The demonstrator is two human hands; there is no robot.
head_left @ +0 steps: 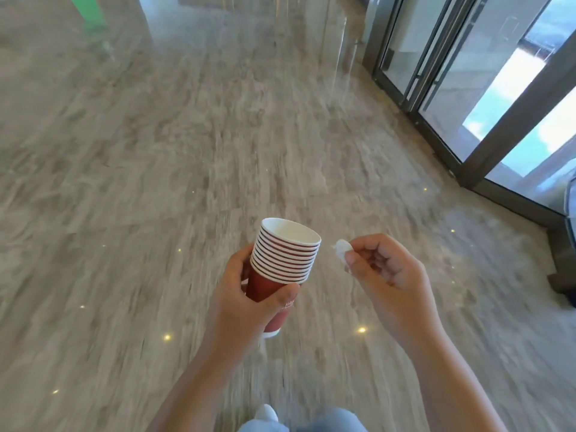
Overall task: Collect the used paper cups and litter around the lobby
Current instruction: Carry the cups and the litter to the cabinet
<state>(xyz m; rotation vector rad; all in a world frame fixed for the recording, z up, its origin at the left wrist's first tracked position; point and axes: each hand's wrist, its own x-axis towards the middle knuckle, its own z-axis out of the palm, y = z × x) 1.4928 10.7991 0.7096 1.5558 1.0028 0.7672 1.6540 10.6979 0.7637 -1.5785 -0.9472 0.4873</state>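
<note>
Your two forearms are reaching out over your jeans (327,420). Your left hand (249,294) is wrapping a tilted stack of about ten nested red paper cups (285,263), thumb pressing its side. Your right hand (386,272) is pinching one small white scrap (342,249) just beside the top rim, above the blurred marble floor (156,166).

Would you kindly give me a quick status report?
Left hand grips cup stack. Right hand pinches white scrap beside top rim. Nothing blocking.
</note>
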